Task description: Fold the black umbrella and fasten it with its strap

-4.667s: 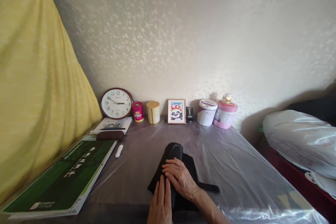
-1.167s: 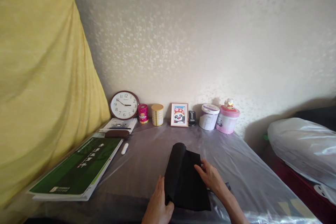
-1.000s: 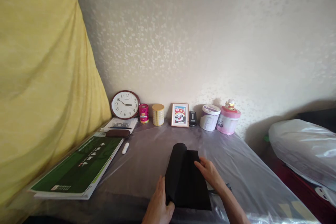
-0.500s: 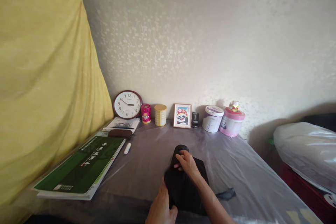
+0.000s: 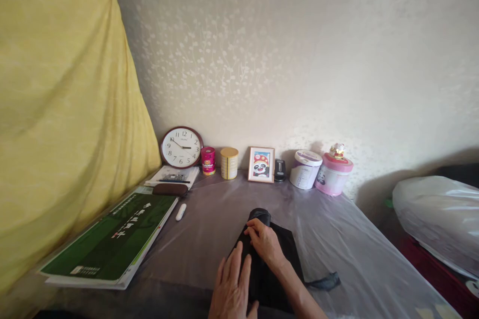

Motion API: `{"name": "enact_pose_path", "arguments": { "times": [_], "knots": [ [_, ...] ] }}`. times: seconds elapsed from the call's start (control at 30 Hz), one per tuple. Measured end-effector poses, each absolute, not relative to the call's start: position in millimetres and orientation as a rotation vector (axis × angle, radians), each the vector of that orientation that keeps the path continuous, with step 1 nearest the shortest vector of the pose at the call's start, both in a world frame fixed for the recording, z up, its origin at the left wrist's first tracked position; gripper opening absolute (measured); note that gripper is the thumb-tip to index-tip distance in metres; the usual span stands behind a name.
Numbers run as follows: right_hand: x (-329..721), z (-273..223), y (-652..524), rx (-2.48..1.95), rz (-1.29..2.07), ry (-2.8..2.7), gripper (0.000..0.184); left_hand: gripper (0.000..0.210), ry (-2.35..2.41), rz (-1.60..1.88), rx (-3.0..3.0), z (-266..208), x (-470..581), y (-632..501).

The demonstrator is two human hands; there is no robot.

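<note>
A black cloth item [image 5: 286,249] lies on the table in front of me, with a rounded, rolled-looking end [image 5: 261,216] pointing away; its exact kind I cannot make out. My left hand [image 5: 232,279] rests on the near left part of the cloth, its fingers stretched out. Near the far end, my right hand [image 5: 264,244] has its fingers bent and pressed together on the cloth. Both hands cover much of its middle. A dark crumpled strip [image 5: 325,281] extends to the right of it on the table.
On the left lie a green book [image 5: 112,239], a brown case [image 5: 170,189] and a white pen-like object [image 5: 181,212]. Along the wall stand a clock [image 5: 182,147], a pink can [image 5: 208,161], a yellow-lidded can [image 5: 229,164], a picture frame [image 5: 261,164] and two tubs [image 5: 306,172].
My left hand has gone from gripping the cloth's left edge to lying flatter on it with fingers extended. My right hand has shifted slightly toward me, baring more of the rounded end.
</note>
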State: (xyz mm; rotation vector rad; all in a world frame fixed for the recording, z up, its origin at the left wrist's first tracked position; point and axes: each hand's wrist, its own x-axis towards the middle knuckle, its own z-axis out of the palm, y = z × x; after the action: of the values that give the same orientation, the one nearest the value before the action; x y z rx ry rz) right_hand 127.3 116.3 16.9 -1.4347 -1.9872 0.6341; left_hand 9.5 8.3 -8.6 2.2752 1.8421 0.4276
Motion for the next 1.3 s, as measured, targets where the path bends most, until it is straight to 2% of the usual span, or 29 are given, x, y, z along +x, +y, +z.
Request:
{"name": "enact_pose_path", "arguments": {
  "times": [0.07, 0.2, 0.37, 0.67, 0.8, 0.93, 1.03, 1.3],
  "knots": [
    [126.9, 15.4, 112.0, -1.419, 0.487, -2.06, 0.023, 0.086, 1.822, 0.419, 2.31, -19.1, 17.1, 12.3],
    [132.5, 13.9, 107.7, -1.269, 0.193, -2.208, 0.022, 0.083, 1.926, 0.383, 2.343, -48.8, 26.6, 18.0],
    [145.9, 5.7, 128.6, -1.13, 0.148, -2.242, 0.026, 0.086, 1.924, 0.41, 2.371, -66.7, 25.2, 20.8],
    [152.7, -2.9, 191.0, -1.23, 0.233, -2.268, 0.034, 0.087, 1.903, 0.205, 2.124, -23.8, 29.9, 16.2],
    [149.3, 11.9, 165.6, -1.238, 0.104, -2.133, 0.031, 0.088, 1.882, 0.221, 2.093, -21.6, 30.0, 16.1],
    [144.8, 14.4, 122.8, -1.009, 0.297, -2.323, 0.034, 0.092, 1.859, 0.267, 2.097, -26.8, 29.2, 15.8],
    [144.4, 5.9, 120.7, -0.991, 0.311, -2.369, 0.032, 0.096, 1.844, 0.313, 2.075, -25.5, 29.0, 13.7],
    [176.1, -4.5, 173.8, -1.511, 0.147, -1.928, 0.031, 0.092, 1.813, 0.353, 2.032, -13.8, 26.5, 3.6]
  ]
}}
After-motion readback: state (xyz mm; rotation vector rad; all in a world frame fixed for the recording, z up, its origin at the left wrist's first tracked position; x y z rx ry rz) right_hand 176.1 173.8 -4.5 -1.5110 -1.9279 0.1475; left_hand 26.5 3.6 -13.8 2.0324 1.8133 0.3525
